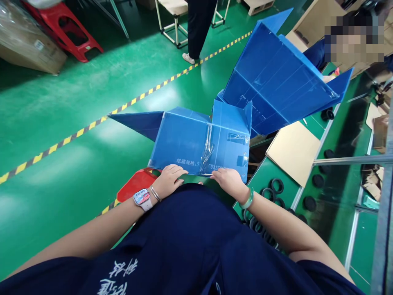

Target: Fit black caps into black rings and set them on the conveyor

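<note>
Both hands press on the near edge of a blue corrugated plastic box (199, 143), which stands on its side just in front of the person's body, its taped bottom seam facing up and its flaps splayed out to the left and at the far end. The work in hand looks like flattening the two bottom flaps along the strip of clear tape (208, 149) that runs up the middle. To do it well, I judge the flaps should meet flush at the seam before any pressure goes on, and the palms should slide outward from the tape so that no wrinkle is trapped (the tape already looks rumpled near the printed lettering).

The left hand (168, 181) lies flat and nearly open, fingers spread over the lower left edge of the box, gripping nothing but pressing down. The right hand (229, 183) rests likewise on the lower right edge, fingers loosely curled over the rim; whether they hook under it I cannot tell.

A second blue box (276, 86) stands open just behind, beside a conveyor table (276, 172) with black rubber rings (277, 186) and a cardboard sheet (293, 151). A red stool (136, 186) shows under the left wrist.
</note>
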`<move>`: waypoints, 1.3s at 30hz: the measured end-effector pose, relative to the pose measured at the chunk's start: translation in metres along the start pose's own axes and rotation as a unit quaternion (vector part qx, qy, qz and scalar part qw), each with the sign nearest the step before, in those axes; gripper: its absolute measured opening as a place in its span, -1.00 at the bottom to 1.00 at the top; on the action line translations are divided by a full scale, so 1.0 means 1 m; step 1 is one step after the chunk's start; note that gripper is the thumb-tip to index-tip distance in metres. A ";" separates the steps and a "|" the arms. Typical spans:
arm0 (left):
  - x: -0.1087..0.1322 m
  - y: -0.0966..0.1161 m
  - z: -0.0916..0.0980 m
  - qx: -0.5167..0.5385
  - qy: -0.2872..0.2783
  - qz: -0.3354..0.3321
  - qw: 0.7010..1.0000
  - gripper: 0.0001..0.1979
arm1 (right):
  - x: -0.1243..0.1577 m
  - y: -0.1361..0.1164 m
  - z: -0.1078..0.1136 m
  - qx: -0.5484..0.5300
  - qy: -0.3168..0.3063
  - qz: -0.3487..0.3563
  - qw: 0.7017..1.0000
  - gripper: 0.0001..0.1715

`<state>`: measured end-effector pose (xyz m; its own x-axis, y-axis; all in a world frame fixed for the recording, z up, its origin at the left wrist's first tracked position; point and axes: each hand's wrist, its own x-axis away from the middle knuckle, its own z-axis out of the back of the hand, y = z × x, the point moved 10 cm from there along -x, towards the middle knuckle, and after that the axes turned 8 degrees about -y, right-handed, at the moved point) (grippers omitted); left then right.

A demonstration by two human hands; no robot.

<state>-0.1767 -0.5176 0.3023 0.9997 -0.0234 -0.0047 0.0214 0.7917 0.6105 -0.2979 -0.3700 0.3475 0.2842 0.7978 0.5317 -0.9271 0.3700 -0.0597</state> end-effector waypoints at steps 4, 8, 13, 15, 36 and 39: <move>-0.004 -0.006 -0.004 0.018 -0.022 0.020 0.999 -0.78 | 0.008 0.008 0.000 -0.017 0.012 -0.010 1.000 -0.49; -0.008 -0.014 -0.010 0.053 -0.052 0.025 0.997 -0.77 | 0.008 0.007 -0.005 -0.024 0.011 -0.013 1.000 -0.49; -0.012 -0.017 -0.009 0.066 -0.070 0.019 0.995 -0.72 | 0.003 0.001 -0.007 -0.023 0.008 -0.002 1.000 -0.55; -0.010 -0.015 -0.004 0.072 -0.066 0.020 0.995 -0.70 | 0.005 -0.002 -0.004 -0.020 0.007 0.006 1.000 -0.58; 0.013 0.029 0.003 -0.042 -0.045 -0.055 0.997 -0.66 | 0.057 0.122 -0.083 -0.388 0.082 -0.104 0.912 -0.43; 0.007 0.040 -0.011 -0.114 -0.070 -0.084 0.987 -0.76 | 0.052 0.129 -0.083 -0.421 0.114 -0.139 0.889 -0.35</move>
<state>-0.1685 -0.4795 0.3177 0.9711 -0.2371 0.0285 0.2042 0.8863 0.4157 -0.3820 -0.2417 0.2968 0.6059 0.6594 0.4451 -0.3284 0.7169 -0.6150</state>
